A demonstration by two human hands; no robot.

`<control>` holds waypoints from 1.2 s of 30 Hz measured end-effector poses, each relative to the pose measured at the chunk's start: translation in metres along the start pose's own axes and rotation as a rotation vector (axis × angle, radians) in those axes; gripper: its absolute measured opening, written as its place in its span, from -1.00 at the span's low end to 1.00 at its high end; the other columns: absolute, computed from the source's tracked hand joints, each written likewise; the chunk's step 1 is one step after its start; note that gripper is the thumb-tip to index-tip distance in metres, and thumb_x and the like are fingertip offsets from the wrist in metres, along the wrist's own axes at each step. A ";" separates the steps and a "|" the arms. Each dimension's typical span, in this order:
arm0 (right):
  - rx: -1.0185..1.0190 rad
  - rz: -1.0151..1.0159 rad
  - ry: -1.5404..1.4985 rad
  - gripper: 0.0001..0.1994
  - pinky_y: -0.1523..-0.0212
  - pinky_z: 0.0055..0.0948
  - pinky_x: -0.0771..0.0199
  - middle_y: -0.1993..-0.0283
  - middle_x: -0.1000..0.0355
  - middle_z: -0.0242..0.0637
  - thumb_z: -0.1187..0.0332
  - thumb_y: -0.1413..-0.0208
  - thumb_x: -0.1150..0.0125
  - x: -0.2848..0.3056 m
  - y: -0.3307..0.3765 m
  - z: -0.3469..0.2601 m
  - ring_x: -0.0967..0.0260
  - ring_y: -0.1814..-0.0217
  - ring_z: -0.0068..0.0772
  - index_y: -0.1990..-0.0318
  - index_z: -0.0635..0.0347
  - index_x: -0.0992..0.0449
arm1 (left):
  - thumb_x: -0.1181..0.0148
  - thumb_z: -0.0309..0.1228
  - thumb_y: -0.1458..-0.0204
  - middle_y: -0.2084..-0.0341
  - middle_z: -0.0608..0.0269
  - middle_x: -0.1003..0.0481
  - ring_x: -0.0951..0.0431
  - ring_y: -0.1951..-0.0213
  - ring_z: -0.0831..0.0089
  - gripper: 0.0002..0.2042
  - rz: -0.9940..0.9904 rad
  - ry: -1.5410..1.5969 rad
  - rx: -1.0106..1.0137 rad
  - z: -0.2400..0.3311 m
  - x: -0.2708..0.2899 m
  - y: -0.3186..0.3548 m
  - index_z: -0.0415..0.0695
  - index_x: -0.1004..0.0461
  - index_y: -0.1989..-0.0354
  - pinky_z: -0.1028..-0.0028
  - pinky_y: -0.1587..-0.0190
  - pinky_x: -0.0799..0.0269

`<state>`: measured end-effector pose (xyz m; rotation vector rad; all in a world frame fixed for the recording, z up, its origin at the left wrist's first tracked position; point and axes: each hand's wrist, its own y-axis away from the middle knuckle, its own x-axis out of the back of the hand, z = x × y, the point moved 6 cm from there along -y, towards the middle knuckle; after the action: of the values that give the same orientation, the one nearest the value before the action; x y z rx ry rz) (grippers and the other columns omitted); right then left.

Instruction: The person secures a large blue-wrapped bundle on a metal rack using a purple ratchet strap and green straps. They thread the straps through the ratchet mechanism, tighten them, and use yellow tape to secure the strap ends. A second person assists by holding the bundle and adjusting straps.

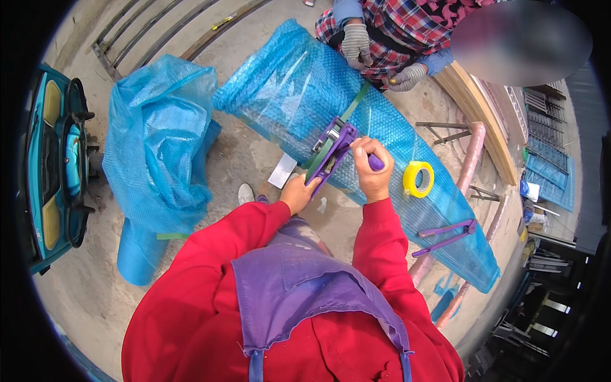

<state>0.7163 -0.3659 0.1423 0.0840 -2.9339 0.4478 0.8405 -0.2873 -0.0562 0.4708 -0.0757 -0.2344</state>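
Note:
A long object wrapped in blue bubble wrap (407, 149) stretches across the middle, from upper left to lower right. On it sits a purple strapping tensioner (330, 158), with a green strap (355, 103) running through it and across the wrap. My right hand (371, 167) is closed round the tensioner's purple lever. My left hand (297, 193) grips the tool's near end, next to the strap; its fingertips are partly hidden. To the right, on the wrap, lie a roll of clear yellow tape (418, 179) and a second purple-handled tool (447, 237), its handles spread.
Another person's gloved hands (408, 77) are at the far side of the wrapped object. Loose bubble wrap (159, 140) stands at left, near a teal vehicle (58, 169). Pink-wrapped supports (474, 153) and wooden boards (490, 127) are at right; metal bars (146, 32) lie far left.

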 end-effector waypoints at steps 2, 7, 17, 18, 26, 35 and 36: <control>-0.005 -0.004 0.010 -0.85 0.28 -0.54 -0.29 0.45 -0.36 -0.33 0.63 -0.02 -0.10 0.001 0.000 0.000 -0.28 0.37 -0.52 0.53 0.28 -0.31 | -0.04 -0.12 -0.15 0.70 0.15 -0.45 -0.49 0.62 0.30 -0.67 -0.003 -0.030 -0.017 0.007 0.001 0.003 -0.19 -0.47 0.33 0.32 0.48 -0.35; -0.024 -0.004 0.005 -0.85 0.29 -0.55 -0.29 0.46 -0.36 -0.35 0.61 -0.03 -0.11 0.000 0.002 0.000 -0.27 0.38 -0.53 0.53 0.27 -0.31 | -0.06 -0.12 -0.14 0.57 0.01 -0.49 -0.52 0.46 0.11 -0.67 0.035 -0.076 -0.082 -0.005 0.001 -0.003 -0.19 -0.50 0.26 0.24 0.36 -0.37; -0.031 0.006 0.031 -0.80 0.12 -0.31 -0.34 0.54 -0.24 -0.36 0.62 -0.05 -0.06 -0.004 0.002 -0.005 -0.15 0.45 -0.50 0.55 0.22 -0.24 | -0.09 -0.12 -0.11 0.41 -0.09 -0.52 -0.53 0.30 -0.01 -0.66 0.020 -0.093 -0.051 -0.004 0.003 -0.001 -0.16 -0.50 0.17 0.21 0.24 -0.38; -0.029 0.008 0.031 -0.80 0.12 -0.31 -0.34 0.54 -0.23 -0.37 0.62 -0.05 -0.06 -0.004 0.002 -0.005 -0.15 0.45 -0.50 0.55 0.21 -0.23 | -0.09 -0.12 -0.11 0.40 -0.09 -0.52 -0.53 0.30 -0.01 -0.66 0.020 -0.091 -0.053 -0.004 0.003 -0.001 -0.15 -0.50 0.16 0.21 0.24 -0.38; -0.019 -0.004 0.036 -0.84 0.26 -0.46 -0.31 0.50 -0.31 -0.34 0.62 -0.01 -0.09 -0.003 0.003 -0.005 -0.23 0.42 -0.51 0.54 0.26 -0.29 | -0.11 -0.13 -0.10 0.37 -0.09 -0.52 -0.53 0.29 -0.02 -0.65 0.027 -0.092 -0.049 -0.003 0.006 -0.001 -0.15 -0.50 0.13 0.23 0.22 -0.39; -0.001 -0.005 0.033 -0.85 0.34 -0.52 -0.29 0.48 -0.34 -0.33 0.62 0.00 -0.11 -0.001 0.003 -0.005 -0.27 0.42 -0.50 0.54 0.27 -0.32 | -0.10 -0.12 -0.10 0.36 -0.11 -0.53 -0.54 0.29 -0.04 -0.64 0.040 -0.132 -0.083 0.004 0.008 0.001 -0.15 -0.50 0.12 0.21 0.23 -0.40; 0.001 -0.006 0.034 -0.85 0.34 -0.52 -0.29 0.49 -0.34 -0.33 0.62 0.00 -0.11 -0.001 0.003 -0.005 -0.27 0.42 -0.50 0.54 0.27 -0.32 | -0.10 -0.12 -0.10 0.36 -0.11 -0.53 -0.54 0.29 -0.04 -0.64 0.040 -0.129 -0.076 0.003 0.008 0.001 -0.15 -0.50 0.12 0.21 0.23 -0.40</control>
<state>0.7183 -0.3619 0.1457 0.0851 -2.8997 0.4459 0.8477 -0.2901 -0.0528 0.3776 -0.2012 -0.2277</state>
